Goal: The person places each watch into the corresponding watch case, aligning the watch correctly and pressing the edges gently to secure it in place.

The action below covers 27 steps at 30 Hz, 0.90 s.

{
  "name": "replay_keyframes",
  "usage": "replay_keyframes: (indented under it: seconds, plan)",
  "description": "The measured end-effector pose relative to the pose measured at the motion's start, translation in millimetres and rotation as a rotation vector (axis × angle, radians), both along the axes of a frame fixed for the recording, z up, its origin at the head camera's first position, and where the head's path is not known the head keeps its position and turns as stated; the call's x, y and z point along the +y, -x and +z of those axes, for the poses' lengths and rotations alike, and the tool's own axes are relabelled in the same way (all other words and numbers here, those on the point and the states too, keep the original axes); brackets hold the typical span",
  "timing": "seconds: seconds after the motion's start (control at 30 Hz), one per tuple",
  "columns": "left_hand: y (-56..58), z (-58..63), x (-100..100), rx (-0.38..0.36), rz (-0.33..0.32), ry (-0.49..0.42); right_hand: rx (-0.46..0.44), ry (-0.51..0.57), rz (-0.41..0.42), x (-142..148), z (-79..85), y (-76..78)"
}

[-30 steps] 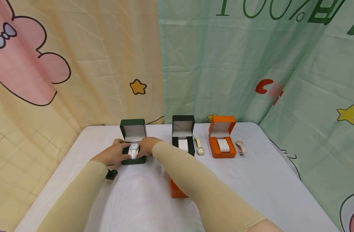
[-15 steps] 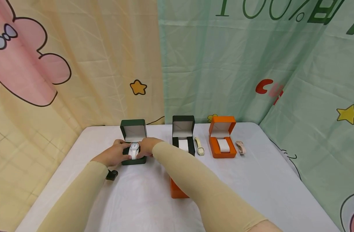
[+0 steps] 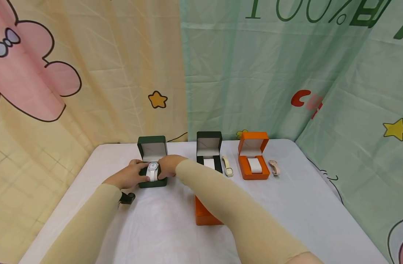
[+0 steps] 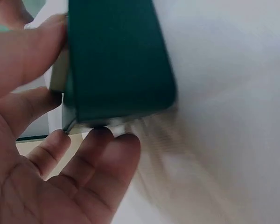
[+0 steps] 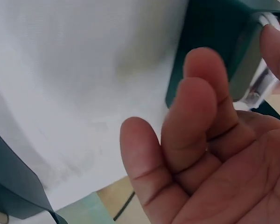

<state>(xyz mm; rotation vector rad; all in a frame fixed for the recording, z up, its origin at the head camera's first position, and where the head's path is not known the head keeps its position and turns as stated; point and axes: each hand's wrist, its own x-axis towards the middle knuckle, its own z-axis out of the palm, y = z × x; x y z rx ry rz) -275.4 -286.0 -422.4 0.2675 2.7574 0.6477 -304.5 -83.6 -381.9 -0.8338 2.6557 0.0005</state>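
Observation:
A white wristwatch [image 3: 153, 167] sits upright in the left dark-green watch box [image 3: 152, 184], whose lid stands up. My left hand [image 3: 130, 174] holds the box's left side. In the left wrist view its thumb rests at the green box [image 4: 119, 60] rim, and fingertips touch another edge. My right hand [image 3: 170, 165] is at the right side of the watch, with the thumb beside the strap. In the right wrist view its lower fingers [image 5: 189, 123] are bent loosely near the green box [image 5: 203, 35]; a white strap [image 5: 269, 19] shows by the thumb.
A dark box [image 3: 209, 139] and an orange box [image 3: 253, 140] stand with lids up, each with a white cushion. Beside them lie a yellowish watch [image 3: 228, 168] and a pink watch [image 3: 274, 168]. Another orange box [image 3: 204, 214] is partly behind the right sleeve.
My right hand has shifted slightly right, opening a small gap beside the watch. My left hand and the boxes keep their places.

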Motion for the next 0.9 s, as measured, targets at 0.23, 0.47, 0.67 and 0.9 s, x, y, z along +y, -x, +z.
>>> replay_keyframes:
  seconds: [0.23, 0.47, 0.67, 0.9]
  plan:
    - [-3.4, 21.6, -17.2, 0.037, 0.031, -0.092, 0.018, 0.064, 0.026, 13.4, 31.6, 5.0]
    - [-1.0, 47.9, -29.7, 0.184, 0.244, -0.307, 0.099, 0.502, -0.195, 23.8, 63.1, 15.7]
    - [13.6, 61.3, -22.6, 0.124, 0.283, -0.475, 0.125, 0.720, -0.304, 24.5, 58.5, 29.1]
    - [27.2, 63.1, -12.7, 0.063, 0.286, -0.556, 0.035, 0.674, -0.331, 23.4, 40.7, 38.8]
